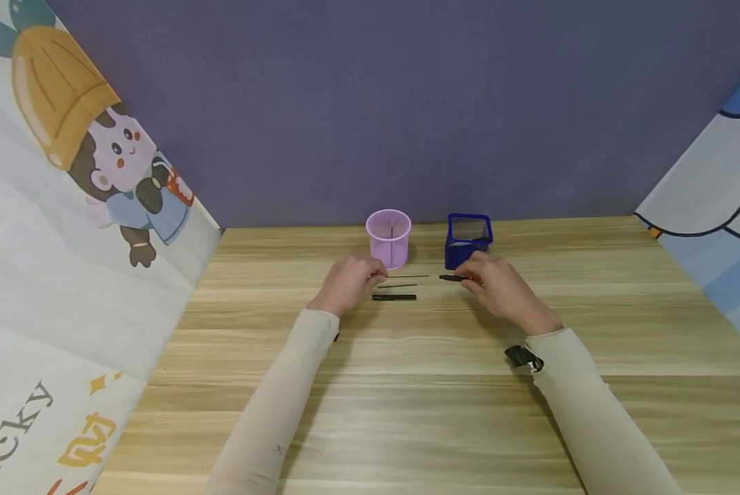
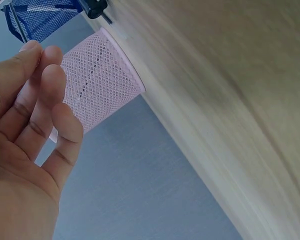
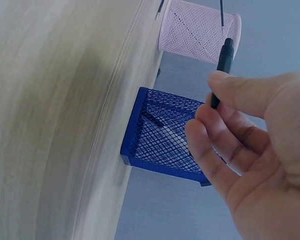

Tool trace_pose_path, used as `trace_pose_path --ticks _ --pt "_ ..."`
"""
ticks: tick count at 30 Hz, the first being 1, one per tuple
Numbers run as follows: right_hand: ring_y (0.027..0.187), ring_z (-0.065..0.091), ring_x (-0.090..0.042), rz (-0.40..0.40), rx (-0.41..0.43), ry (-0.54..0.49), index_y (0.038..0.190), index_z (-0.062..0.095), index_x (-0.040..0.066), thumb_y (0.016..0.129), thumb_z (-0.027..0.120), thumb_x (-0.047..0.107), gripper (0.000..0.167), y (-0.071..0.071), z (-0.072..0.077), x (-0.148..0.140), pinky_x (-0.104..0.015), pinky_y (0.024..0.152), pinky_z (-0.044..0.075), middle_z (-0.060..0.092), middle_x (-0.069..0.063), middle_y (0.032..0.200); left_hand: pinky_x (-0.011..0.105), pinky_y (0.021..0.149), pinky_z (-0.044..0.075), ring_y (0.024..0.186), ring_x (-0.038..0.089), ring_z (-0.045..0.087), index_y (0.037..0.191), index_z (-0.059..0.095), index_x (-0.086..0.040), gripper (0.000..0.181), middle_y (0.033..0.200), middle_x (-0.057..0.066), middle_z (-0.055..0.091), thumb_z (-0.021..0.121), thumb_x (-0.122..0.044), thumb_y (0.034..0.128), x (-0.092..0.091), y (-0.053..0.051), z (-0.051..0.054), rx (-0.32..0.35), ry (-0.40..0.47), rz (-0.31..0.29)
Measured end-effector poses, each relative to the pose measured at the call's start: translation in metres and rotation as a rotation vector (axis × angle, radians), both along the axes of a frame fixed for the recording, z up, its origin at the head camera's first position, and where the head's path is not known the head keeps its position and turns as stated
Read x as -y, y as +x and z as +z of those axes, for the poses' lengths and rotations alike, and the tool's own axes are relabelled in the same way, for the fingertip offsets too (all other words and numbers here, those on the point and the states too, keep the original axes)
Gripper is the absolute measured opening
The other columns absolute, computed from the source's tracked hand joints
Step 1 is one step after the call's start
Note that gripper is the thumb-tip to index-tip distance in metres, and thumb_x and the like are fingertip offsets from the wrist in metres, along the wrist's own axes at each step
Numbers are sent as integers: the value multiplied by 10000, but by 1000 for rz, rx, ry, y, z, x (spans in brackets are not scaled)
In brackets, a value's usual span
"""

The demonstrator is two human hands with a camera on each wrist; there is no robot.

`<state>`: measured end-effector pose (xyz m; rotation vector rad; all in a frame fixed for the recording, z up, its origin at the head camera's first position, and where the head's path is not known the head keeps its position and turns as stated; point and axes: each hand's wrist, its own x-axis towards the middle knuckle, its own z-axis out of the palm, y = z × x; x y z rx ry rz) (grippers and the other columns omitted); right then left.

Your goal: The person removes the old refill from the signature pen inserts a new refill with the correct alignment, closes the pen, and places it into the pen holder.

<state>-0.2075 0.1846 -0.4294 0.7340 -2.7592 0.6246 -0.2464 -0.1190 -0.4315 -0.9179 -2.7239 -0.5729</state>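
Note:
My left hand (image 1: 350, 282) pinches one end of a thin dark rod (image 1: 407, 276) between thumb and index finger, in front of the pink mesh cup (image 1: 389, 251). In the right wrist view, my right hand (image 3: 260, 135) pinches a short black pen-like piece (image 3: 225, 60) between thumb and fingers. The rod's tip points toward this piece, with a gap between them. Below the rod on the table lie another thin rod (image 1: 397, 285) and a black pen-like piece (image 1: 394, 298).
A blue mesh holder (image 1: 466, 254) stands right of the pink cup, just behind my right hand, with something dark inside. Both containers stand near the back edge of the wooden table (image 1: 407, 412), against a grey-blue panel (image 1: 407, 103). Printed sheets flank both sides.

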Motion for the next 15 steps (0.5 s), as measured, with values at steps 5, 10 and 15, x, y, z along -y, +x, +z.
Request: trace_pose_path --ticks 5,10,15 --pt "759 584 -183 2 -7 9 1099 755 23 930 721 30 172 0 0 1 -359 687 495 653 -76 912 358 777 592 818 140 711 929 788 -149 39 904 -25 775 765 -179 922 -1 -1 -1 -8 -6 -3" --pt "755 583 -187 8 -19 13 1095 756 20 926 726 30 172 0 0 1 -365 683 497 655 -84 918 357 775 592 804 133 707 924 784 -150 44 894 -29 776 767 -191 921 -2 -1 -1 -4 -11 -8" --pt "754 593 -190 18 -29 8 1090 758 17 921 730 26 172 0 0 2 -367 679 505 661 -92 927 364 784 595 814 141 713 929 783 -150 43 900 -27 780 760 -187 927 -3 0 -1 10 -8 -9"
